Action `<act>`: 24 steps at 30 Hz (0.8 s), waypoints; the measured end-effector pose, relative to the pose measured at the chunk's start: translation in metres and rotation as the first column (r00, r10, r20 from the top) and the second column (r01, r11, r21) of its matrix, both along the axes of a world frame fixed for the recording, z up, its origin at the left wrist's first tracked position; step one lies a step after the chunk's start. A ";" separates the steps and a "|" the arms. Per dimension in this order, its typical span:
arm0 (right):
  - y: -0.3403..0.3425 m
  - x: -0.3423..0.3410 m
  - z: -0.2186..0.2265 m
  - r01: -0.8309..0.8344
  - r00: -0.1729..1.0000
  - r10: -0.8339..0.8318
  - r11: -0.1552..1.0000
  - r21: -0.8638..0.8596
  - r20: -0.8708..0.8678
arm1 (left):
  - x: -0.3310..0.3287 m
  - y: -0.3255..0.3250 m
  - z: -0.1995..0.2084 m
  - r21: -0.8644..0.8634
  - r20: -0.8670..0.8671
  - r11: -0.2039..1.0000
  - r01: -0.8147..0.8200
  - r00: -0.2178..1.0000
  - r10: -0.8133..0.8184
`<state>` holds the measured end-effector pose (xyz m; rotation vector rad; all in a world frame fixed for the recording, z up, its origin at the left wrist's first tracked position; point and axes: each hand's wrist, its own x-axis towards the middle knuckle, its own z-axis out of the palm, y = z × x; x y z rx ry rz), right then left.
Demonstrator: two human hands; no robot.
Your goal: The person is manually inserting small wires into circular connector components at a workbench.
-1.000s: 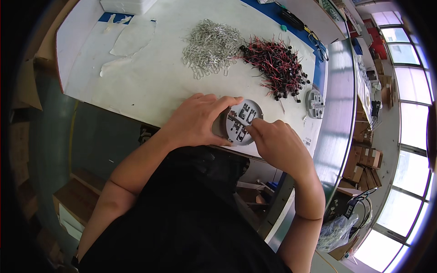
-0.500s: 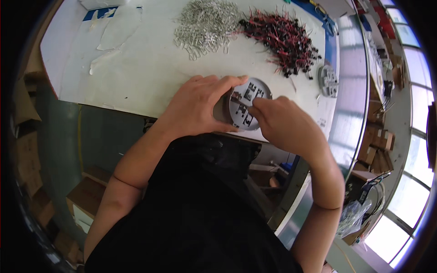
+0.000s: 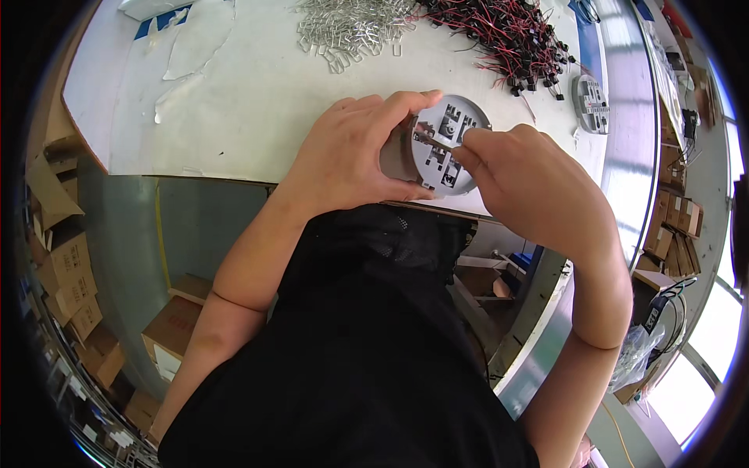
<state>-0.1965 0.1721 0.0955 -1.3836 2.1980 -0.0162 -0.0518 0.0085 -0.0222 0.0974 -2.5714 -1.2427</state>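
My left hand (image 3: 351,152) grips a round grey plastic housing (image 3: 441,165) by its rim, thumb at the near edge and fingers at the far edge. The housing is tilted up at the table's front edge, and its face has several dark slots and raised parts. My right hand (image 3: 542,183) is closed in a pinch over the housing's right side. From its fingertips a thin, stick-like tool (image 3: 434,141) reaches across the face toward the left. My fingers hide the rest of it, so its exact kind does not show.
A heap of bent silvery wire clips (image 3: 351,31) lies at the back of the white table (image 3: 242,117). To its right is a pile of black parts with red wires (image 3: 523,43). Another grey housing (image 3: 591,104) rests near the right edge. Cardboard boxes (image 3: 175,324) stand below left.
The view has shifted, so the table's contents sit higher. My left hand keeps its grip on the housing. The thin tool at my right fingertips now shows plainly across the face.
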 end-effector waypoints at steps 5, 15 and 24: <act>-0.005 0.001 -0.005 -0.009 1.000 0.008 1.000 -0.014 -0.010 | -0.001 -0.001 -0.003 0.037 -0.018 0.999 0.006 1.000 -0.005; -0.006 0.004 0.000 -0.022 0.997 0.023 1.000 0.016 -0.067 | -0.003 -0.002 -0.005 0.017 -0.072 1.000 -0.006 0.997 0.007; 0.007 0.008 -0.013 -0.061 0.985 0.065 0.998 0.031 -0.158 | 0.000 -0.001 -0.004 0.007 -0.054 1.000 -0.021 0.998 0.021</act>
